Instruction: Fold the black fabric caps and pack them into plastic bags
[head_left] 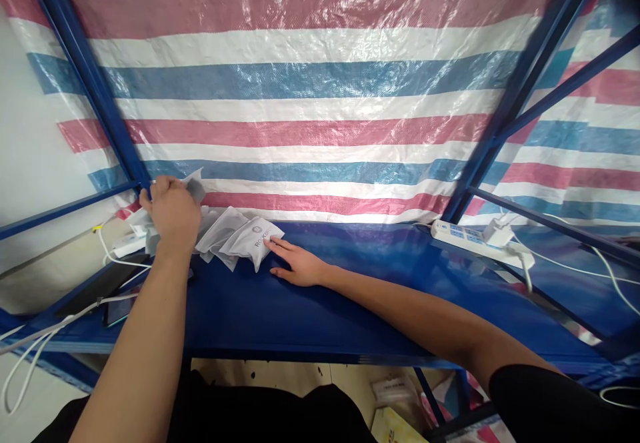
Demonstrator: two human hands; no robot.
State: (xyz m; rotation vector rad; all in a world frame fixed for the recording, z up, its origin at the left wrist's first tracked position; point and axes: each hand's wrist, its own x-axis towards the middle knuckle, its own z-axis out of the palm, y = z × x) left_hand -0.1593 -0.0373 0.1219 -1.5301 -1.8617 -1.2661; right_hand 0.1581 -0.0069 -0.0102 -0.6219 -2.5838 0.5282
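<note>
Left hand (175, 211): resting over the far-left pouches (227, 229), fingers bent; the tips are hiding behind the knuckles, so I cannot tell if they are gripping anything.
Right hand (300, 264): lying palm-down, fingers loosely spread, holding nothing — only touching the end pouch (250, 241).
Row: leaning, overlapping, along the back of the shelf (320, 326) by the sheet (320, 109).
Slump risk: uneven pushing could be toppling the row.
Cable (99, 302) risk: running under the left forearm (150, 336) — possibly snagging.
</note>
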